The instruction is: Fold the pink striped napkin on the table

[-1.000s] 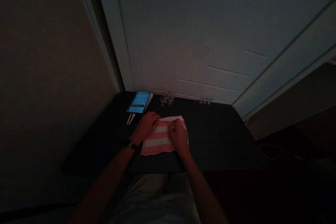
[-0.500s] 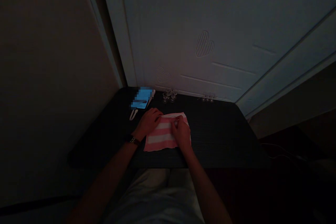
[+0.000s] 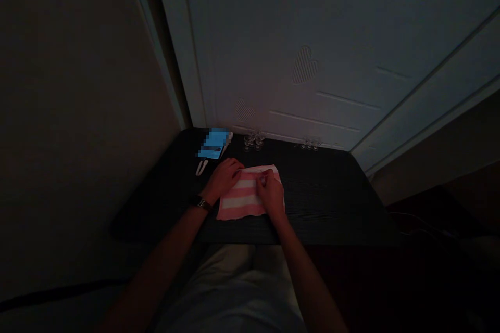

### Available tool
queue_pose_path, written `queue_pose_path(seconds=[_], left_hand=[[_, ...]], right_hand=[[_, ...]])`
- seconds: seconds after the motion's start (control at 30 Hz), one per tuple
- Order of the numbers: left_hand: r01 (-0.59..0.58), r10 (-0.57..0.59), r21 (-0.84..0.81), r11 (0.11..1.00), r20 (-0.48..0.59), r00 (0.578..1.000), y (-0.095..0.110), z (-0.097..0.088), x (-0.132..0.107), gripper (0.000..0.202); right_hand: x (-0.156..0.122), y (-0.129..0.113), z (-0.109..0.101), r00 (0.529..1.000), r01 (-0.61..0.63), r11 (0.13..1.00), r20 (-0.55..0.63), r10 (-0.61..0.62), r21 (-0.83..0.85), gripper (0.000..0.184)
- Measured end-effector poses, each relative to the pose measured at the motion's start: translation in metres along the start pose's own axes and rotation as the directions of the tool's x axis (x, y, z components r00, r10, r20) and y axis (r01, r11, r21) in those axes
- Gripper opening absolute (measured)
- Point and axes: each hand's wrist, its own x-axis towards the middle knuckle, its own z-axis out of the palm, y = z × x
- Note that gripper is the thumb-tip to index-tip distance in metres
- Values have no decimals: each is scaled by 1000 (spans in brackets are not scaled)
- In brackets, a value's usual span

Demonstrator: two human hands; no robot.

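A pink-and-white striped cloth [image 3: 241, 201] lies spread on the dark table. My left hand [image 3: 225, 177] rests on its upper left edge, the fingers stretched out and lying low. Over the right part of the cloth is my right hand [image 3: 270, 191], its thumb and fingers pinched together. Between those fingertips shows a small clear piece [image 3: 263, 181], mostly covered by the hand; in the dim light its exact kind is hard to make out.
At the back of the black table [image 3: 328, 203] stand a cluster of small clear glass-like pieces [image 3: 253, 141] and a second small group [image 3: 310, 145]. A lit phone [image 3: 214, 144] leans at back left, with a white cable loop [image 3: 202, 167] beside it. A white panel [image 3: 250, 62] borders the back.
The view has shifted slightly, so the table and cloth sit a little higher in the picture. Both hands keep nearly the same places on the cloth.
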Motion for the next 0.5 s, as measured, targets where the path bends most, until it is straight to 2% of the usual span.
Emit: queue_pose_path(seconds=[0.5], left_hand=[[-4, 4, 2, 1000, -4, 1000, -2, 2, 0, 20]], right_hand=[[-1, 2, 0, 1000, 24, 999, -13, -24, 23, 27]])
